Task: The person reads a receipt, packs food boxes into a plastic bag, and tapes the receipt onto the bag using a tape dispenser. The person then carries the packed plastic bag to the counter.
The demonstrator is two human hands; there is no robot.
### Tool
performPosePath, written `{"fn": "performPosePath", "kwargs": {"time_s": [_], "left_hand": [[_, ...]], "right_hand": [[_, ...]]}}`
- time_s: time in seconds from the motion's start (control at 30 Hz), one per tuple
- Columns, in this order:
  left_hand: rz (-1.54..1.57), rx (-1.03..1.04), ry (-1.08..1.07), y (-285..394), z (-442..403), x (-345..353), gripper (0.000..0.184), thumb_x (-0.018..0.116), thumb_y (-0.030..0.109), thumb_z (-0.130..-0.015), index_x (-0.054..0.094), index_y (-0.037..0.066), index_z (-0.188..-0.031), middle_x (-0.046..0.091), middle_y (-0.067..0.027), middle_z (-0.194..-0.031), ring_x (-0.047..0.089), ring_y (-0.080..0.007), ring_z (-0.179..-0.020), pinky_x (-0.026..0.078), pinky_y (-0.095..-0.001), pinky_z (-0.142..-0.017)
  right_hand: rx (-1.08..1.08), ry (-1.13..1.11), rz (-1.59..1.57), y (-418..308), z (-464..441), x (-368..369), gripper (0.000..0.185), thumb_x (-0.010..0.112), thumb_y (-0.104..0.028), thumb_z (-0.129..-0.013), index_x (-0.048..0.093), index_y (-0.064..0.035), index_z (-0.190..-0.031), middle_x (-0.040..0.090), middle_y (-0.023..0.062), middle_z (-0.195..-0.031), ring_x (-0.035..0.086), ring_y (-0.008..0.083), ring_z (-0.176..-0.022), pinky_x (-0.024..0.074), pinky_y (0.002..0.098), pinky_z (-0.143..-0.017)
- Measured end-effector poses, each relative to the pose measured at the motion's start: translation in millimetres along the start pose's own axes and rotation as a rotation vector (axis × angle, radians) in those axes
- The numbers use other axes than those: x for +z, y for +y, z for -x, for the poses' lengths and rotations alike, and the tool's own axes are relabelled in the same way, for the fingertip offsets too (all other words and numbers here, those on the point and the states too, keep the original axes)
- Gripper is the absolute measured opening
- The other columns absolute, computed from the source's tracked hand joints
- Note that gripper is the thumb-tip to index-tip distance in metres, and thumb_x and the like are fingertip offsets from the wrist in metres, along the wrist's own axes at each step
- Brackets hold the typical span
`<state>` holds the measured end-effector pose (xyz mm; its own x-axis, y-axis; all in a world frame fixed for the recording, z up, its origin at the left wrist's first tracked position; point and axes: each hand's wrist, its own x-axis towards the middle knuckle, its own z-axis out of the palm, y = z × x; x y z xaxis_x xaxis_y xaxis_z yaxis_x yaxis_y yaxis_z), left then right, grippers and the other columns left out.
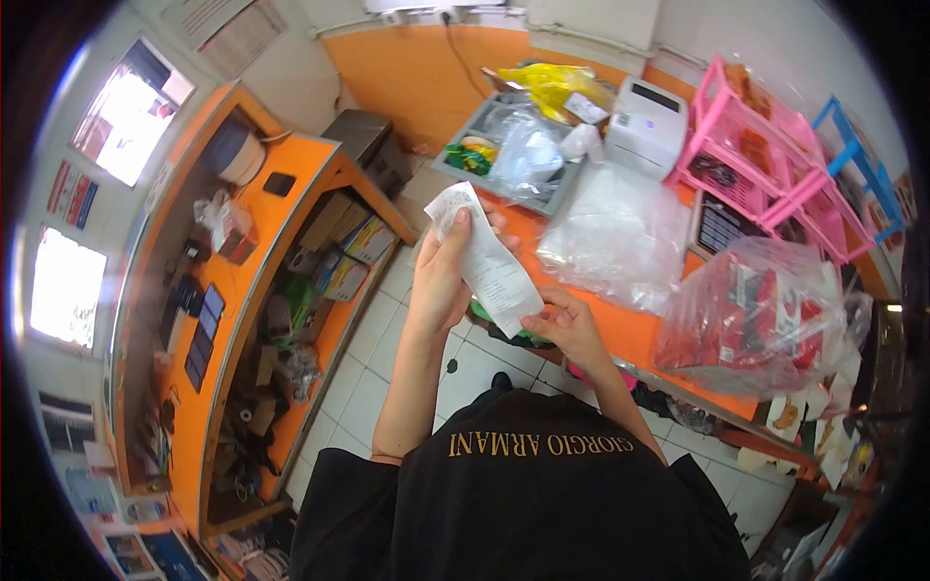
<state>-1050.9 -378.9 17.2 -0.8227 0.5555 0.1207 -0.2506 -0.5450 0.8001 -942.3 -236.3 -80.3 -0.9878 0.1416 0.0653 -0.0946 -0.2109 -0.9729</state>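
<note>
A long white printed receipt (496,276) is stretched between my two hands, in front of my body and above the tiled floor. My left hand (444,266) grips its upper part, with the thumb lying across the printed side. At the lower right end, my right hand (567,324) pinches the paper's corner between thumb and fingers. The receipt tilts down to the right, and its small print is too fine to read. Just beyond it, the orange table (523,228) carries a stack of clear plastic bags (620,232).
A grey tray (557,198) with plastic packets and a white label printer (647,126) stand at the table's back. Pink baskets (746,145) and a red bagged package (756,320) are to the right. An orange counter (276,218) with shelves runs along the left.
</note>
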Motion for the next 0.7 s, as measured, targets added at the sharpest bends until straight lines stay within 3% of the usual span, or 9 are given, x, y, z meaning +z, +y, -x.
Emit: {"fn": "performPosePath", "kwargs": {"time_s": [0.23, 0.4, 0.5, 0.57, 0.6, 0.63, 0.7], "left_hand": [[0.091, -0.153, -0.174, -32.5, -9.4, 86.4, 0.03, 0.042, 0.028, -0.097, 0.046, 0.001, -0.11, 0.058, -0.0128, -0.099, 0.062, -0.0268, -0.092, 0.054, -0.0438, -0.081], [0.116, -0.223, -0.294, -64.8, -5.2, 160.9, 0.034, 0.041, 0.028, -0.097, 0.044, -0.001, -0.116, 0.058, -0.014, -0.103, 0.06, -0.028, -0.098, 0.053, -0.0469, -0.083], [0.149, -0.257, -0.401, -82.3, -0.4, 207.5, 0.034, 0.044, 0.026, -0.096, 0.045, 0.0, -0.118, 0.054, -0.0113, -0.105, 0.058, -0.023, -0.099, 0.051, -0.0479, -0.086], [-0.025, -0.191, -0.483, -91.6, 2.9, 235.8, 0.035, 0.044, 0.025, -0.096, 0.047, -0.001, -0.12, 0.056, -0.0091, -0.104, 0.057, -0.019, -0.099, 0.05, -0.0387, -0.086], [-0.097, -0.22, -0.616, -92.6, 0.0, 246.6, 0.036, 0.046, 0.025, -0.096, 0.053, -0.001, -0.119, 0.058, -0.0069, -0.104, 0.056, -0.0136, -0.098, 0.048, -0.0298, -0.084], [-0.091, -0.224, -0.634, -94.2, -1.5, 264.1, 0.036, 0.046, 0.025, -0.096, 0.053, -0.001, -0.119, 0.058, -0.0069, -0.104, 0.056, -0.0136, -0.098, 0.048, -0.0298, -0.084], [-0.364, -0.01, -0.786, -96.5, -7.8, 298.6, 0.035, 0.048, 0.026, -0.095, 0.055, 0.001, -0.12, 0.061, -0.0016, -0.094, 0.056, -0.0086, -0.086, 0.044, -0.0238, -0.078]], "right_hand": [[0.147, 0.128, -0.134, -58.6, 74.3, -46.2, 0.024, 0.068, -0.008, -0.082, 0.062, 0.0024, -0.103, 0.065, 0.0035, -0.086, 0.058, 0.0069, -0.069, 0.0462, 0.0199, -0.059], [0.028, 0.361, -0.04, -88.3, 137.0, -84.9, 0.022, 0.068, -0.006, -0.081, 0.063, 0.0031, -0.1, 0.066, 0.0053, -0.082, 0.058, 0.0059, -0.065, 0.0461, 0.0194, -0.055], [-0.008, 0.46, 0.01, -112.5, 177.3, -109.7, 0.021, 0.069, -0.005, -0.081, 0.063, 0.0034, -0.099, 0.066, 0.0061, -0.084, 0.059, 0.0065, -0.068, 0.0476, 0.0204, -0.058], [-0.021, 0.512, 0.018, -128.7, 204.9, -122.8, 0.02, 0.069, -0.004, -0.08, 0.063, 0.0035, -0.098, 0.066, 0.0062, -0.086, 0.06, 0.0069, -0.071, 0.0482, 0.021, -0.061], [-0.104, 0.552, 0.007, -134.7, 217.8, -129.9, 0.019, 0.068, -0.004, -0.081, 0.062, 0.0032, -0.098, 0.066, 0.006, -0.088, 0.06, 0.0074, -0.075, 0.0483, 0.0218, -0.065], [-0.187, 0.587, -0.005, -140.3, 228.6, -136.7, 0.019, 0.068, -0.004, -0.081, 0.062, 0.0029, -0.098, 0.066, 0.0059, -0.09, 0.06, 0.0079, -0.078, 0.0483, 0.0226, -0.068], [-0.241, 0.661, -0.015, -152.1, 246.1, -150.8, 0.019, 0.067, -0.004, -0.082, 0.061, 0.0024, -0.099, 0.065, 0.0056, -0.091, 0.06, 0.0083, -0.079, 0.0478, 0.0231, -0.07]]}}
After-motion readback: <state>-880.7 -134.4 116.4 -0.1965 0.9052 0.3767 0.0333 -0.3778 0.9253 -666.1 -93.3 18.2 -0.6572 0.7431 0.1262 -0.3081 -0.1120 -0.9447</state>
